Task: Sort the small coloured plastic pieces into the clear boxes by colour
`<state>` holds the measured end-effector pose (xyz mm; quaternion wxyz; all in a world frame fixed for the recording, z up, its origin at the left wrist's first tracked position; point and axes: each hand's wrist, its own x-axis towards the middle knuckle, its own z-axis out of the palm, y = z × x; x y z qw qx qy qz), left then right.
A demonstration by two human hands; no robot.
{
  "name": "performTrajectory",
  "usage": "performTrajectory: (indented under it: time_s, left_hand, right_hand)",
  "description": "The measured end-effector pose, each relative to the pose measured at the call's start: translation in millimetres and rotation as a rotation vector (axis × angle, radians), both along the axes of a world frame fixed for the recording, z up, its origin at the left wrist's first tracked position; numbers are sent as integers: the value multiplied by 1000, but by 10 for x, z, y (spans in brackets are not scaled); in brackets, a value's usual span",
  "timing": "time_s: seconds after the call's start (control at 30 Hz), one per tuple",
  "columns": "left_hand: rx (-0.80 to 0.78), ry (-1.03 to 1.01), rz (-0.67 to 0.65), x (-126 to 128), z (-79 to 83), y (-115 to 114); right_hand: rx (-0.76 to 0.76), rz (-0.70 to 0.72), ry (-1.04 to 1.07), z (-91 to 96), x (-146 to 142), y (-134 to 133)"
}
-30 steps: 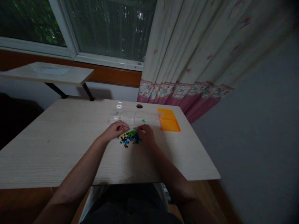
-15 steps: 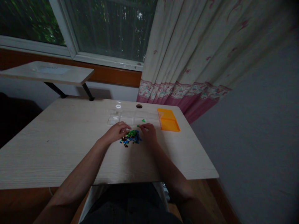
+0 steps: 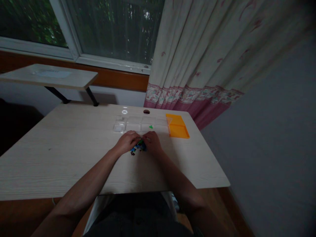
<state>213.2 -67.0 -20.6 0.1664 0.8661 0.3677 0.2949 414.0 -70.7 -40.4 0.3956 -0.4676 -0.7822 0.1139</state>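
A small heap of blue, green, brown and yellow plastic pieces (image 3: 141,146) lies on the pale desk, partly covered by my hands. My left hand (image 3: 127,141) is at the heap's left and far side, its fingers curled together. From the right, my right hand (image 3: 152,141) reaches in with fingers closed, and its tips come close to those of the left. Whatever the fingertips pinch is too small and hidden to make out. Beyond the hands is a clear compartment tray (image 3: 134,126). A few green pieces (image 3: 151,126) lie in one of its near compartments.
An orange two-part plastic case (image 3: 178,126) lies at the tray's right end. Behind the tray are a white ring (image 3: 124,112) and a round cable hole (image 3: 146,112). A raised shelf (image 3: 51,77) stands at the back left. A curtain (image 3: 192,72) hangs behind the desk.
My right hand has moved left from beside the tray, where it pinched a green piece, to the heap. My left hand has shifted slightly right, so the fingertips are now close together.
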Motion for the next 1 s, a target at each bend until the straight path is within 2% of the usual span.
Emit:
performTrajectory:
  time_s: [0.17,0.23,0.3,0.43,0.57,0.8,1.0]
  left_hand:
    - [12,17,-42,26,-6,-15]
    - [5,-1,-22,24,-5,-14]
    - [-9,-38,35,4,0,-2]
    - [-7,-82,150,-62,17,32]
    - [-5,-33,101,-89,16,47]
    - [2,57,-56,-82,-82,64]
    - [1,105,-59,-67,-124,42]
  right_hand:
    - [-47,200,-36,55,97,37]
    - [-28,198,-27,44,128,65]
    - [46,67,19,11,157,100]
    - [130,-309,61,-40,247,162]
    - [91,-498,-5,-27,348,212]
    - [89,-594,-2,-35,338,306]
    - [43,-551,-31,-14,306,293]
